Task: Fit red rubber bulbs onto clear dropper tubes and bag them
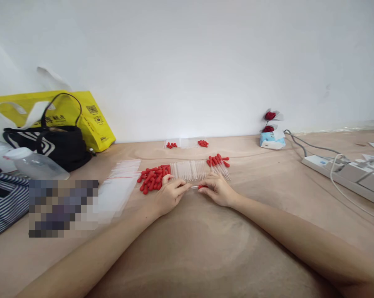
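Observation:
Between my two hands lies a thin clear dropper tube (194, 187), held level just above the tabletop. My left hand (170, 194) pinches its left end between thumb and fingers. At its other end, my right hand (219, 190) grips a red rubber bulb (201, 186), partly covered by the fingers. Whether the tube sits inside the bulb I cannot tell. Loose red bulbs (151, 181) are heaped beside my left hand. Just beyond both hands runs a row of clear tubes (188, 169). Several droppers with red bulbs fitted (218, 160) lie behind my right hand.
Flat clear zip bags (120, 182) lie at the left. Bagged red-topped droppers (187, 143) rest near the wall. Further left are a yellow bag (93, 124), a black bag (62, 145) and a plastic bottle (37, 163). A tissue pack (272, 141) and power strip (345, 171) stand right.

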A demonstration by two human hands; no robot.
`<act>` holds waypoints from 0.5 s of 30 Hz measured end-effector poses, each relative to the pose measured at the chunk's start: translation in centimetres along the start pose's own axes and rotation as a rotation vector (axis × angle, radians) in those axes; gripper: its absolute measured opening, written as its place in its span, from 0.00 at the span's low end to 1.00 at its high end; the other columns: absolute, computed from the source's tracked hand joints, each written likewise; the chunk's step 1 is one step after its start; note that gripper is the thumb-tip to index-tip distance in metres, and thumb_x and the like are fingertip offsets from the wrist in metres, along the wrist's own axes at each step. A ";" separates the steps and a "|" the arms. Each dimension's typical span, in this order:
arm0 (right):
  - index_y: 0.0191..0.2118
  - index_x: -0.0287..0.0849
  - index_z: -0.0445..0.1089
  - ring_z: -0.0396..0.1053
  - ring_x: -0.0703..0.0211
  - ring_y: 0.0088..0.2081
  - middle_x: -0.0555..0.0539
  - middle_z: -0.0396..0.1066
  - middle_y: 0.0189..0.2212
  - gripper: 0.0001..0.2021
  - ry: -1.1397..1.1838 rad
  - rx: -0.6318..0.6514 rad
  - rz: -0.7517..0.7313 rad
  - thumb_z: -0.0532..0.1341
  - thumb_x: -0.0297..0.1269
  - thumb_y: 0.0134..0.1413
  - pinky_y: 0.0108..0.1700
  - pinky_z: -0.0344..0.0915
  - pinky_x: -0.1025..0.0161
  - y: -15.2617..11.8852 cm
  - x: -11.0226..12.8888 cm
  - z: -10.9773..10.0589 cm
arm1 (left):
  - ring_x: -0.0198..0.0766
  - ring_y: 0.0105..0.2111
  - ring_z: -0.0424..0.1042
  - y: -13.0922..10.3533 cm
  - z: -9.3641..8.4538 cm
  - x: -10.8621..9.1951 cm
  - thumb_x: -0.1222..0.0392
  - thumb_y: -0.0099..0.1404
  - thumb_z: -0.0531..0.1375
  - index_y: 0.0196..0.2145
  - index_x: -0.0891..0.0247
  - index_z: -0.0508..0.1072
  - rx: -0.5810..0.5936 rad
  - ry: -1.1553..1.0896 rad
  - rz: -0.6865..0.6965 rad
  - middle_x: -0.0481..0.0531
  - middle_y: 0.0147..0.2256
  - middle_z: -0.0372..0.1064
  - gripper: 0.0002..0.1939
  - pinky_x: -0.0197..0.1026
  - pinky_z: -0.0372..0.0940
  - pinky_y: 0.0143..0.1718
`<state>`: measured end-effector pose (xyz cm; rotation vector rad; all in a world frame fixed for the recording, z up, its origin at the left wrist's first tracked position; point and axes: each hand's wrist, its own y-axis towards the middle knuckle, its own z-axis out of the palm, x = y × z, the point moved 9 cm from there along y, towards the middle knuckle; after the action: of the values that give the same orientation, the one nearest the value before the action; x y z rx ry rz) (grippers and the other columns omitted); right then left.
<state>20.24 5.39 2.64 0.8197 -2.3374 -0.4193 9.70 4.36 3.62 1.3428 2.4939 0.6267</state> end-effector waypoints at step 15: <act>0.31 0.43 0.69 0.62 0.60 0.33 0.49 0.71 0.27 0.07 -0.114 -0.059 -0.154 0.56 0.38 0.53 0.40 0.48 0.58 -0.4 1.1 -0.2 | 0.34 0.28 0.64 0.1 -0.1 -1.4 0.69 0.63 0.46 0.39 0.63 0.69 -0.013 0.138 0.097 0.50 0.28 0.66 0.14 0.42 0.47 0.34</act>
<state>19.86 4.30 3.09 0.9734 -2.3613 -0.6126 10.49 3.15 3.76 1.4707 2.5375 0.7794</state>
